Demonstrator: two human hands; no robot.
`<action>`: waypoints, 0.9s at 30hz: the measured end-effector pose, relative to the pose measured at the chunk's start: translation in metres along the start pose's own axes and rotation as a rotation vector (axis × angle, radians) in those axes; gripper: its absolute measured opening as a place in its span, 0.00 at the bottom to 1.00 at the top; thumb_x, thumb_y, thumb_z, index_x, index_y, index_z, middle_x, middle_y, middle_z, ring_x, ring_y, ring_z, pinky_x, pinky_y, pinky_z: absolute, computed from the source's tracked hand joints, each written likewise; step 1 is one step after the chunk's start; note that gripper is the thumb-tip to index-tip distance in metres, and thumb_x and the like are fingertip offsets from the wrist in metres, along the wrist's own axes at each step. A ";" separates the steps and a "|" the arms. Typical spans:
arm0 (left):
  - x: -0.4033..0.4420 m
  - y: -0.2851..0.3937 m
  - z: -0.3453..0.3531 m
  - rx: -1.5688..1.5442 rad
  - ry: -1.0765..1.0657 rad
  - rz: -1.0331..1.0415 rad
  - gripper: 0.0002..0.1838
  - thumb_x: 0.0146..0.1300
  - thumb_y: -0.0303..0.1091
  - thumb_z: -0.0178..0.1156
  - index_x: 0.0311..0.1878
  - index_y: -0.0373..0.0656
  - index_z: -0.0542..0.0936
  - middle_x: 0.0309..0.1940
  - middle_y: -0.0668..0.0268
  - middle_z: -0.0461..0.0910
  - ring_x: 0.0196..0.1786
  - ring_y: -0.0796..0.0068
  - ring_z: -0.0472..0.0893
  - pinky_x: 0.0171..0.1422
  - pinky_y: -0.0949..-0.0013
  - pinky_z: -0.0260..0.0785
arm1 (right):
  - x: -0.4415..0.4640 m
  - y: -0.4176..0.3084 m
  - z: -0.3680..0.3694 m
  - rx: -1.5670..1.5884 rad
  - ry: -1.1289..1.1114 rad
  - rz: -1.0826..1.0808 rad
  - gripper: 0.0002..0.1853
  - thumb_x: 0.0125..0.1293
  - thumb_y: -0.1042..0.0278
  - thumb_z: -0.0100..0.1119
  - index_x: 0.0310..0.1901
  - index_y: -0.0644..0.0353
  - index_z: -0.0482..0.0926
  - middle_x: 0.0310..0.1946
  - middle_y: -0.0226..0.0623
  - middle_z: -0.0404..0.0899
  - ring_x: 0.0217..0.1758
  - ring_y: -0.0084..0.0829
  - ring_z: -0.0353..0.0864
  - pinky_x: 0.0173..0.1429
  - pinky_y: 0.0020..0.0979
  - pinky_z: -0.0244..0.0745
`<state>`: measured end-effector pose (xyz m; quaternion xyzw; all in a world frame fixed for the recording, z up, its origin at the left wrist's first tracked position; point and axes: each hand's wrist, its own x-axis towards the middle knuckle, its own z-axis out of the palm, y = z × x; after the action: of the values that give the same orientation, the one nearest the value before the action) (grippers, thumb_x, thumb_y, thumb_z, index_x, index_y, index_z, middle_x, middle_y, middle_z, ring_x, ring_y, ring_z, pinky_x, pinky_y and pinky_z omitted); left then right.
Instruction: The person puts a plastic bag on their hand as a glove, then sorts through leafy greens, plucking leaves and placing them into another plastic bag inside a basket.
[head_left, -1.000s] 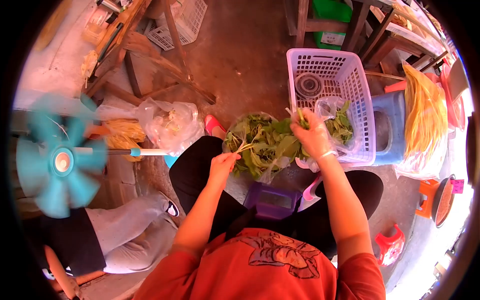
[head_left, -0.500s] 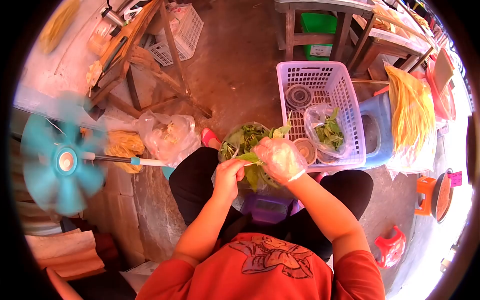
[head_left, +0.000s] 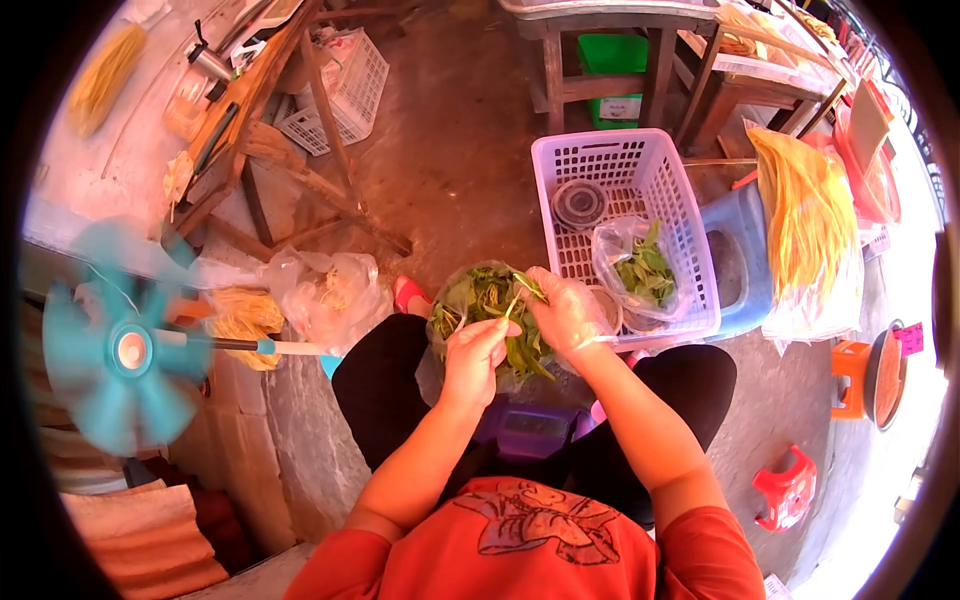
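Observation:
My left hand (head_left: 476, 358) pinches the pale lower end of a leafy green stem (head_left: 514, 303). Closed round its leafy upper part is my right hand (head_left: 566, 312), which wears a clear plastic glove. Both hands are held close together above a clear plastic bag full of green leaves (head_left: 486, 290), which rests between my knees. To the right, a lilac plastic basket (head_left: 708, 262) holds a smaller clear bag of green leaves (head_left: 647, 272) and several round dark objects (head_left: 580, 204). How the fingertips sit on the stem is partly hidden.
A turquoise fan (head_left: 132, 349) spins at the left, near a clear bag of pale scraps (head_left: 337, 290). A blue stool (head_left: 738, 262) stands beside the basket, with a bag of yellow strips (head_left: 805, 225) further right. A purple container (head_left: 534, 431) sits between my legs.
The right hand's fingers have shifted along the stem, and its leafy end has come down nearer the hands. The view has moved slightly.

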<state>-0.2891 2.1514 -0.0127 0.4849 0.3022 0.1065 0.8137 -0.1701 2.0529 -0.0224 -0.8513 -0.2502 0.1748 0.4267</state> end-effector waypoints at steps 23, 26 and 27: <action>0.029 0.021 -0.020 1.169 -0.211 0.390 0.08 0.60 0.30 0.57 0.32 0.34 0.79 0.20 0.67 0.76 0.24 0.81 0.75 0.29 0.75 0.64 | -0.001 0.010 0.001 -0.395 0.051 -0.508 0.10 0.50 0.75 0.53 0.36 0.58 0.76 0.32 0.44 0.79 0.33 0.46 0.79 0.39 0.40 0.75; 0.010 0.035 -0.015 1.039 -0.207 0.113 0.08 0.62 0.32 0.58 0.32 0.35 0.78 0.18 0.69 0.73 0.24 0.82 0.72 0.29 0.75 0.63 | 0.027 0.032 -0.038 -0.339 0.286 -0.146 0.09 0.56 0.72 0.52 0.39 0.59 0.76 0.32 0.47 0.80 0.34 0.48 0.80 0.39 0.42 0.75; 0.007 0.032 -0.020 0.998 -0.153 0.142 0.08 0.62 0.32 0.57 0.32 0.36 0.78 0.18 0.70 0.72 0.23 0.82 0.71 0.29 0.75 0.62 | 0.027 0.024 -0.058 -0.223 0.293 -0.046 0.10 0.59 0.69 0.53 0.42 0.59 0.76 0.33 0.49 0.80 0.35 0.49 0.80 0.40 0.42 0.75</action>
<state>-0.2915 2.1851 0.0051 0.8402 0.2221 -0.0317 0.4937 -0.1116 2.0186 -0.0111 -0.9037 -0.2228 0.0105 0.3655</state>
